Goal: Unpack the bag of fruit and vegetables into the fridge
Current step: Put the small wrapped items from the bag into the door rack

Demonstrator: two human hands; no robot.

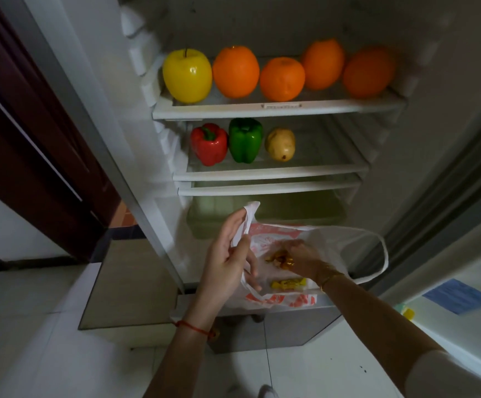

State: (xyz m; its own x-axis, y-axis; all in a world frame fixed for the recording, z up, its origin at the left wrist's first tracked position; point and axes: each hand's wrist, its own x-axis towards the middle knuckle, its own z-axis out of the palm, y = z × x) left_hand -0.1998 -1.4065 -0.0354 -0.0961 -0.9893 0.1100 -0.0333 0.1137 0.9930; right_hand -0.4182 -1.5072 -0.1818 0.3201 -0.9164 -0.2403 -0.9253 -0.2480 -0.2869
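The white and orange plastic bag (299, 254) hangs open at lower centre of the frame, yellow items showing through its side. The left hand (228, 259) pinches one handle; the right hand (296, 257) is inside, closed around a yellowish item. Above, the fridge's upper shelf (276, 106) carries a yellow apple (187, 75) and four oranges (282, 79); the shelf below (271, 172) holds a red pepper (209, 145), green pepper (245, 140) and potato (280, 144).

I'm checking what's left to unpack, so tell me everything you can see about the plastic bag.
The plastic bag is thin, translucent white with orange-red print, crumpled and held open before the fridge's lower part. The left hand pinches one handle up; the other handle loop hangs free at right. The right hand reaches inside among small yellow items.
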